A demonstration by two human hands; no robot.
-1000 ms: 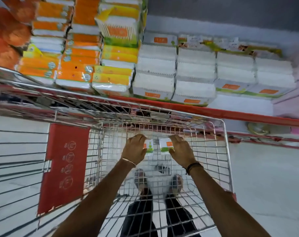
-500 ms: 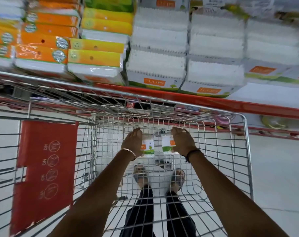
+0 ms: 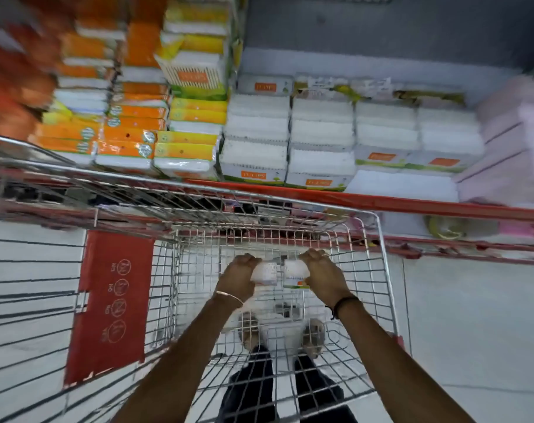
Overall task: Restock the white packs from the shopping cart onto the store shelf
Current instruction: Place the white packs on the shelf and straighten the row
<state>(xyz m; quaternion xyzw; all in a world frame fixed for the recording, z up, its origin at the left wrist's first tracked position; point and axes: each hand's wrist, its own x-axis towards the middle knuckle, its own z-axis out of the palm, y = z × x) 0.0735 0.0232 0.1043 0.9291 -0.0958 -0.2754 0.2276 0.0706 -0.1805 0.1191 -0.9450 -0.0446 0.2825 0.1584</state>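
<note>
Both hands reach down into the wire shopping cart (image 3: 378,270). My left hand (image 3: 238,277) grips a small white pack (image 3: 265,272), and my right hand (image 3: 322,274) grips a second white pack (image 3: 294,274) with an orange and green label. The two packs are side by side near the cart's far wall. Above the cart, the store shelf (image 3: 366,200) with its red front edge holds stacks of matching white packs (image 3: 319,141).
Orange and yellow packs (image 3: 131,129) fill the shelf's left side, pink packs (image 3: 510,141) the right. A red sign panel (image 3: 107,303) hangs on a second cart nested at the left. My feet show through the cart's mesh floor. A bare shelf patch (image 3: 403,186) lies right of the white stacks.
The packs have turned in my hands so their white sides face up. The view has tilted up, showing more of the shelf and its back wall.
</note>
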